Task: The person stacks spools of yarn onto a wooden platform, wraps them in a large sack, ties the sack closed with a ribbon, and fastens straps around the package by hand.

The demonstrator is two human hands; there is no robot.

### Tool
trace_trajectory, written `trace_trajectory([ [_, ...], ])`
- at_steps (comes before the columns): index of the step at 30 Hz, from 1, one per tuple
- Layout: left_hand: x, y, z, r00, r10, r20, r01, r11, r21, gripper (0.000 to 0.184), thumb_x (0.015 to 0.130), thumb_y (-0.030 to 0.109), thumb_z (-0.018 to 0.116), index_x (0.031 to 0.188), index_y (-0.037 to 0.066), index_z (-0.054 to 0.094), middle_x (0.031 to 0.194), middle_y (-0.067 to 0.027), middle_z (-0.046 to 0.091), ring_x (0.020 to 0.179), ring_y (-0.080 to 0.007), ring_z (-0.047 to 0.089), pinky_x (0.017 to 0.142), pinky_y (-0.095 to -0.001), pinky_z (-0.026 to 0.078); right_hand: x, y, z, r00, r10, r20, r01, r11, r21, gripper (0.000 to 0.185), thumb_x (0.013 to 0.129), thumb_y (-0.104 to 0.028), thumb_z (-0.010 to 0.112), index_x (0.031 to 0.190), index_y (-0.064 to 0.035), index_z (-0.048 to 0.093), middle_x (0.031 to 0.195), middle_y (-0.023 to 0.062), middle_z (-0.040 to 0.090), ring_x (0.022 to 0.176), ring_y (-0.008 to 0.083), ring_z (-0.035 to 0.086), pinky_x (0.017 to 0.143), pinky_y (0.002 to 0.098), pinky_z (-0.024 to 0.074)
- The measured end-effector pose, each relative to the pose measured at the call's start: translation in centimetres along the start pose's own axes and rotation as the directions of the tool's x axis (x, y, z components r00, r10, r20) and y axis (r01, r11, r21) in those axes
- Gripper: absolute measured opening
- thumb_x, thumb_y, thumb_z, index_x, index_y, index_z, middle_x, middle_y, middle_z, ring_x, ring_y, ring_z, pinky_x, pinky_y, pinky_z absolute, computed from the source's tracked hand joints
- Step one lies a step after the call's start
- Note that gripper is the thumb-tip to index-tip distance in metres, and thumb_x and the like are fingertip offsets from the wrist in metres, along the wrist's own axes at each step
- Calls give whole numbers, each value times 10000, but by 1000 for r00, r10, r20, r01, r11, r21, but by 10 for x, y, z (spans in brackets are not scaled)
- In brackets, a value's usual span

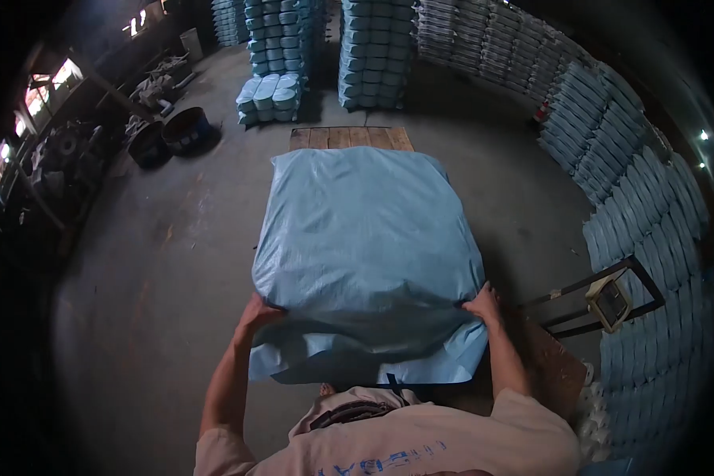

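Observation:
A large light-blue woven plastic sack (365,230) lies spread over something flat-topped in front of me, its near end hanging loose in folds. At the left edge of the sack, my left hand (261,312) is closed on the material, thumb pointing inward. My right hand (484,304) grips the opposite edge at about the same height. Below both hands the sack's hem flares toward my waist, with a dark mark near its middle. What lies under the sack is hidden.
Wooden boards (351,138) show beyond the sack's far end. Stacked blue bundles (374,55) stand behind, and piled sacks (646,206) line the right. A scale display (609,303) on a metal frame stands at right. Dark tubs (186,129) sit at left.

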State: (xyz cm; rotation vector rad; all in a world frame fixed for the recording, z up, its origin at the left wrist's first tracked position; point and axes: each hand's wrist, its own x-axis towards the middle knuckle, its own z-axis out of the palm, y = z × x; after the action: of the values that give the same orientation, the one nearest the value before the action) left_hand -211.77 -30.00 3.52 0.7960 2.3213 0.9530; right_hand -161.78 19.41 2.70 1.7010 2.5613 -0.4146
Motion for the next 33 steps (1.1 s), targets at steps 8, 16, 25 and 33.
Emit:
trace_trajectory([
  [8,-28,-19,24,968,-155,199,224,893,-390,309,843,222,767,1014,-35,784,905,-86,770,827,-184,683,773,-345,549,-24,-12,39,989,146,11,-138,902,409,323,756,-16,690,1063,76,729,1092,253,758,1100,373,732,935,434,562],
  [16,-98,-47,-41,922,-259,286,358,851,-384,293,925,182,722,1074,-68,754,913,-90,761,776,-183,705,721,-354,575,-129,64,14,923,176,343,-342,785,517,417,807,-232,832,1045,93,726,945,175,758,892,261,730,788,415,563],
  [25,-193,-77,-58,892,-307,331,449,685,-574,276,1016,215,714,1121,-39,725,978,-45,721,829,-133,656,732,-310,548,-213,155,39,957,104,271,-289,423,859,664,968,-282,748,1501,27,497,1389,116,628,1239,208,598,1070,367,469],
  [33,-72,-33,-92,993,64,-99,-116,420,-900,377,1043,140,625,1390,-7,620,1377,-126,661,1190,-215,674,996,-297,518,-116,80,-41,962,-264,-71,-23,-337,941,189,1040,-220,558,1133,-83,650,1483,161,609,1371,284,573,1171,488,433],
])
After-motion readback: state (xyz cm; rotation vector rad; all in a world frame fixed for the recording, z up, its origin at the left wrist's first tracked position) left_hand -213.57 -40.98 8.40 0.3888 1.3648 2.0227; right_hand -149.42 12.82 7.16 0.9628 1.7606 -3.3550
